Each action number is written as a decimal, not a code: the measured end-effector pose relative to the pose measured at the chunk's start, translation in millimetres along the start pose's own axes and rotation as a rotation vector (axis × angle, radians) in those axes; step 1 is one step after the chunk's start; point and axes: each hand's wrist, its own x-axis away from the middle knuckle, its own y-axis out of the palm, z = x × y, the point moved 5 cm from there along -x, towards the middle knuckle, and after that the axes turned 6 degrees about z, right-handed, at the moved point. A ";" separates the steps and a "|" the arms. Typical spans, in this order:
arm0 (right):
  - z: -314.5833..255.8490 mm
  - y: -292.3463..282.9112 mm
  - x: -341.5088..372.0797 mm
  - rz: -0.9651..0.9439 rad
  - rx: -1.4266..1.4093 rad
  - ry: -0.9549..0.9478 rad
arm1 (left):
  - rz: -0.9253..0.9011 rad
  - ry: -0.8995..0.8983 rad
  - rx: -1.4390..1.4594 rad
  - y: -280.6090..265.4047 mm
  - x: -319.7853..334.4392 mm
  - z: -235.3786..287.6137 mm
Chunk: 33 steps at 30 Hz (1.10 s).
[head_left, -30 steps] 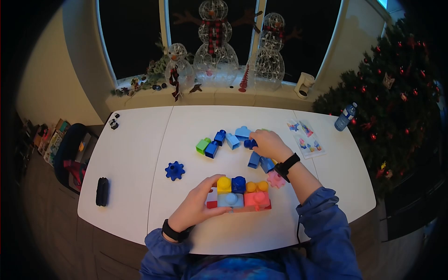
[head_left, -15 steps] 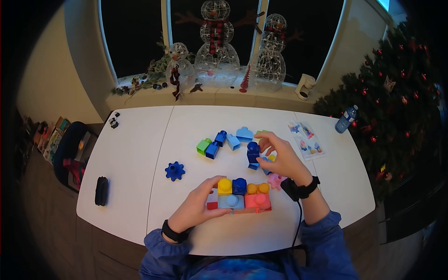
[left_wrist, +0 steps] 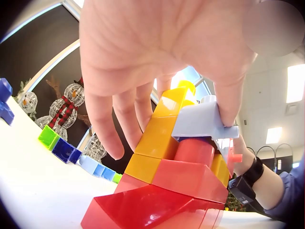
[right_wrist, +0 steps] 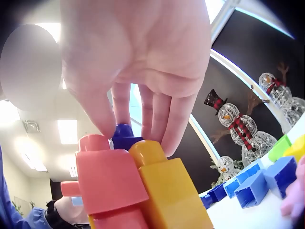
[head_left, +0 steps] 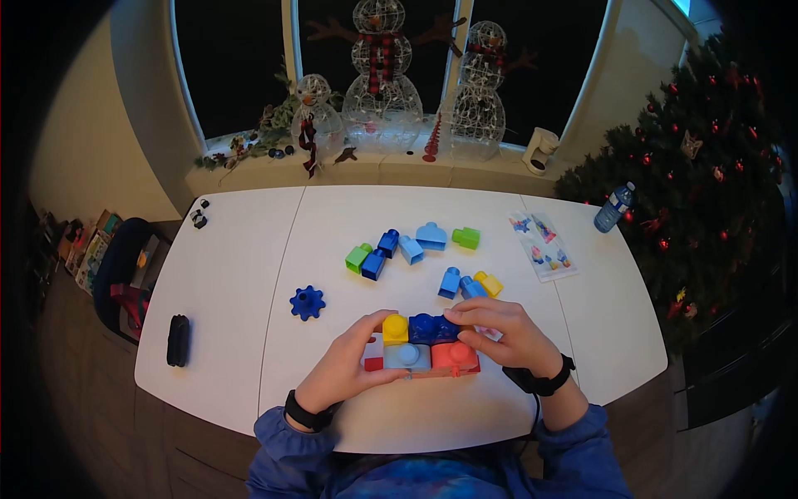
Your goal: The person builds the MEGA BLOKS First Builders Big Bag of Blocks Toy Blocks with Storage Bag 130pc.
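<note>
A build of toy building blocks stands in front of me, with a red block (left_wrist: 152,207) at its base. On its upper part sit a yellow block (head_left: 396,330), a light blue block (head_left: 407,358) and a coral block (head_left: 456,358). My left hand (head_left: 353,358) grips the build's left side, thumb against the light blue block and fingers behind. My right hand (head_left: 509,334) pinches a dark blue block (head_left: 446,329) at the top, beside another dark blue one. In the right wrist view, an orange block (right_wrist: 174,191) stands just in front of those fingertips.
Beyond the build lie loose blocks: a green one (head_left: 466,239), a light blue one (head_left: 431,237), a yellow one (head_left: 488,284) and several more. A blue gear-shaped piece (head_left: 307,303) lies to the left. Further right are a picture sheet (head_left: 543,246) and a water bottle (head_left: 614,208).
My right hand has picked up a dark blue block from the loose pieces and brought it toward me, onto the top of the build. The left hand has kept its grip.
</note>
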 end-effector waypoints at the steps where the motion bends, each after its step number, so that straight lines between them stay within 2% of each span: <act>1: 0.7 -1.2 -0.4 -0.003 -0.005 -0.010 | -0.003 -0.005 0.002 0.2 -0.4 0.1; 4: 3.7 -15.6 -7.2 -0.031 0.021 -0.037 | -0.009 -0.012 0.009 -0.2 -0.6 -0.2; 7: 45.7 -36.2 -12.9 0.182 0.175 0.233 | -0.011 -0.012 0.016 -0.1 0.4 -0.7; 10: 101.7 -43.8 -6.1 0.118 0.476 0.323 | -0.012 -0.013 0.012 -1.3 -0.7 1.0; 12: 122.9 -39.4 -4.1 0.056 0.552 0.337 | -0.005 -0.007 0.007 -1.2 0.4 1.0; 16: 145.8 -33.2 -4.8 -0.048 0.625 0.386 | -0.006 -0.004 0.014 -0.5 0.3 -0.4; 20: 143.3 -33.6 -5.3 -0.070 0.658 0.381 | -0.014 -0.010 0.013 -0.4 0.1 -0.5; 23: 105.7 -41.8 -8.5 0.145 0.473 0.357 | -0.008 -0.014 0.011 -1.2 -0.5 -0.2; 26: 66.7 -43.2 -0.3 0.296 0.118 0.317 | -0.006 -0.017 0.015 -0.6 0.0 -0.4; 29: 42.6 -30.3 18.7 0.285 -0.204 0.230 | -0.005 -0.014 0.018 -1.1 -0.2 -0.5; 32: 23.3 -15.9 28.2 0.191 -0.220 0.105 | -0.005 -0.005 0.006 -0.8 -0.5 -0.2; 33: 14.6 -13.9 28.0 0.196 -0.136 0.066 | -0.005 -0.001 -0.001 -0.8 -0.4 -0.4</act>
